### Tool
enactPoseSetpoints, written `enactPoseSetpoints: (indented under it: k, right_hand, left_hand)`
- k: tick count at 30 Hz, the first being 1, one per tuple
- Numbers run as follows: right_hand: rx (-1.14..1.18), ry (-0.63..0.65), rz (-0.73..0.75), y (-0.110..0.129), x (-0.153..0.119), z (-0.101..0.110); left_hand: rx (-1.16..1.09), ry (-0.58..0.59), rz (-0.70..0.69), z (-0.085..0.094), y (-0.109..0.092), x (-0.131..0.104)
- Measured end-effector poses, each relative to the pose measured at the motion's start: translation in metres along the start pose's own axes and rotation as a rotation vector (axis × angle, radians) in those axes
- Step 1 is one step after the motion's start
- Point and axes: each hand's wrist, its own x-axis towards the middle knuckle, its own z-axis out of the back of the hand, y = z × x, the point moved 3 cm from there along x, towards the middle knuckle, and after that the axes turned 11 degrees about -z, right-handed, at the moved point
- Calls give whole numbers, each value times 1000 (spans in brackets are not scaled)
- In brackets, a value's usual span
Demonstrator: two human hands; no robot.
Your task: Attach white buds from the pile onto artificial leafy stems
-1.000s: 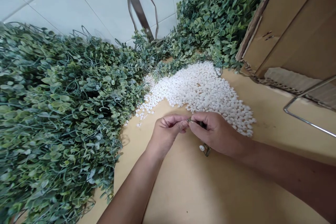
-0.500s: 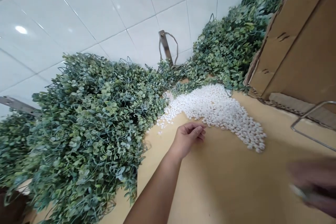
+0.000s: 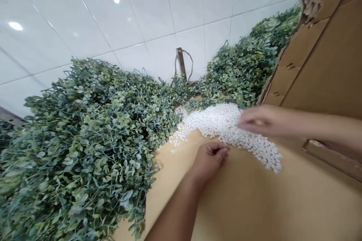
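Spreading thickly, the greenery [image 3: 98,139] filled the left side of the surface [image 3: 240,207], and to its right the left hand [image 3: 210,158] had thumb and fingers pressed together, though I could not tell if something small was between. Beyond it lay the white pieces [image 3: 207,118], where the right hand [image 3: 256,119] had come from the lower right, bringing the work to this heap; its blurred fingers hid their opening and any hold.

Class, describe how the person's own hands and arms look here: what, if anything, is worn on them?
Both the left hand and the right hand are bare, without gloves. No sleeve shows on either visible forearm. No ring, watch or bracelet can be made out; the right hand is blurred, so its finer details cannot be told.
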Motion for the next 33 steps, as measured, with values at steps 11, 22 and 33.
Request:
enactPoseSetpoints:
  k: [11, 22, 33]
  right_hand:
    - [-579, 68, 73, -5, 144, -113]
    - [12, -175, -66, 29, 148, -43]
    - [846, -53, -152, 38, 75, -22]
  left_hand:
    - [120, 78, -54, 4, 0, 1]
    - [-15, 72, -54, 3, 13, 6]
    - [-261, -232, -66, 11, -4, 10]
